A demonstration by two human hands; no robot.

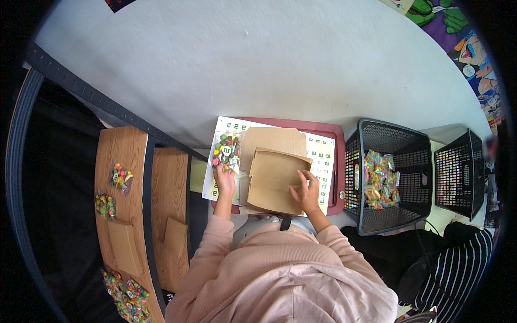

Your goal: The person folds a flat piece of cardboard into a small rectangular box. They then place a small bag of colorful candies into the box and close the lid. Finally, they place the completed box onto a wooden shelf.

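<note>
My left hand (224,180) holds a clear bag of colourful candies (226,151) with a round printed label, just left of an open cardboard box (277,180). The box lies in front of me with its lid flap (272,135) folded back toward the wall, and nothing shows inside. Over the box's right side is my right hand (307,192), thumb and fingers apart and holding nothing; whether the fingertips touch the cardboard I cannot tell. Beneath the box lie white sheets of printed stickers (325,156) on a dark red tray (338,141).
At right stands a black plastic basket (396,137) with several candy bags (381,177) in it, and a second black basket (458,177) beyond. A wooden shelf (123,142) at left bears candy bags (121,177) and a flat cardboard box (125,247). A black metal frame (91,86) borders it.
</note>
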